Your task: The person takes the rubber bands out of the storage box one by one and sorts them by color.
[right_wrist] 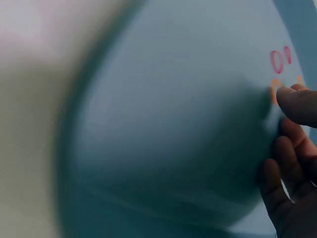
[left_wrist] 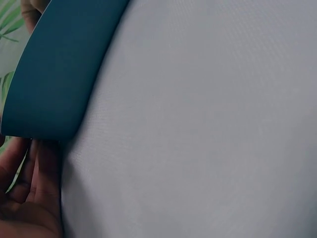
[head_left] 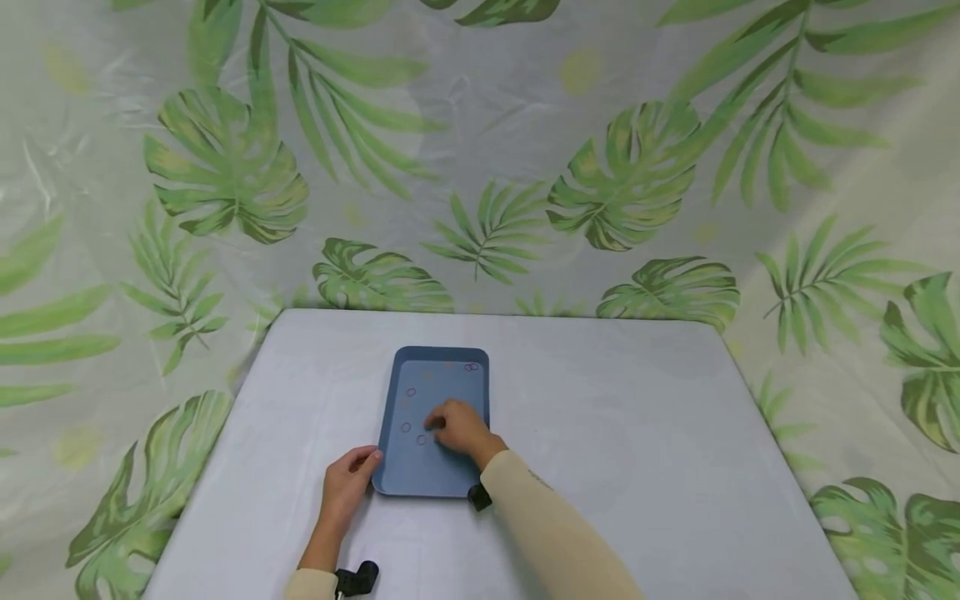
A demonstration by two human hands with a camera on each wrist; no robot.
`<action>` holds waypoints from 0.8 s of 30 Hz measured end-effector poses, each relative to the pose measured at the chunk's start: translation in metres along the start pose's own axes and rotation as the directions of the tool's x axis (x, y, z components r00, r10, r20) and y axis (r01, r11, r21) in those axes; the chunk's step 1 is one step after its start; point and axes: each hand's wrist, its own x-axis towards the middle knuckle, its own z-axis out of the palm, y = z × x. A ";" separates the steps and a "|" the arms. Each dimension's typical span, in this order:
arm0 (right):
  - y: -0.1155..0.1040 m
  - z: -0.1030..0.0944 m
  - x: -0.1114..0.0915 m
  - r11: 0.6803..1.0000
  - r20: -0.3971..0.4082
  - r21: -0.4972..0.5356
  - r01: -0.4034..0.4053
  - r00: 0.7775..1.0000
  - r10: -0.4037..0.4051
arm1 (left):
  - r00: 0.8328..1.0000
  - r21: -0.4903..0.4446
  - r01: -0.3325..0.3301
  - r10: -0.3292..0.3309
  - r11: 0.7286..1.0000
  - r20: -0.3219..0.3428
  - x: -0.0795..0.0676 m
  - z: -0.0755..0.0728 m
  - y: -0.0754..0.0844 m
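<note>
A shallow blue tray [head_left: 427, 477] lies on the table, holding several small thin bands. Red bands [head_left: 411, 392] are scattered over its floor, with a pair at the far right corner. Fainter orange bands [right_wrist: 275, 91] also show in the right wrist view, close to the thumb. My left hand [head_left: 348, 483] grips the tray's near left side, thumb at the rim and fingers against the outer wall. Inside the tray, my right hand [head_left: 461, 429] hovers low over the floor near the red bands, its fingers loosely bent. No band shows between its fingertips.
A white cloth covers the table [head_left: 615, 433] around the tray. Behind it hangs a leaf-printed curtain [head_left: 495, 150]. Black wrist cameras [head_left: 358, 577] are strapped to both forearms, the right one close to the tray's near right corner.
</note>
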 end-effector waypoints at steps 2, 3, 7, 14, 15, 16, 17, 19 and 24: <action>0.003 0.003 0.000 1.000 -0.008 -0.015 0.000 1.000 0.000 | 1.000 -0.006 -0.001 0.001 1.000 0.002 0.000 0.001 0.000; 0.005 0.004 -0.001 1.000 -0.012 -0.022 0.000 1.000 -0.001 | 1.000 -0.006 -0.001 0.001 1.000 0.002 0.000 0.002 0.000; 0.008 0.005 -0.002 1.000 -0.029 -0.015 0.010 1.000 -0.010 | 1.000 -0.003 0.000 0.000 1.000 -0.008 0.000 0.002 -0.001; 0.009 0.007 -0.004 0.998 -0.088 -0.045 0.032 0.995 -0.036 | 1.000 0.003 0.000 0.000 1.000 -0.014 -0.001 0.003 0.000; 0.009 0.008 -0.004 0.998 -0.094 -0.060 0.030 0.995 -0.036 | 1.000 0.006 -0.002 0.002 1.000 -0.013 -0.001 0.003 -0.001; 0.009 0.009 -0.003 0.998 -0.086 -0.062 0.013 0.996 -0.018 | 1.000 0.009 -0.003 0.003 1.000 -0.012 -0.001 0.003 -0.001; 0.009 0.010 -0.003 0.997 -0.091 -0.073 0.011 0.996 -0.018 | 1.000 0.011 -0.005 0.005 1.000 -0.012 -0.001 0.003 -0.001; 0.009 0.011 -0.002 0.996 -0.094 -0.087 0.006 0.996 -0.014 | 1.000 0.015 -0.009 0.009 1.000 -0.012 -0.001 0.002 -0.001; 0.008 0.010 -0.003 0.990 -0.122 -0.140 0.009 0.992 -0.026 | 1.000 0.021 -0.016 0.016 1.000 -0.009 -0.001 0.002 -0.001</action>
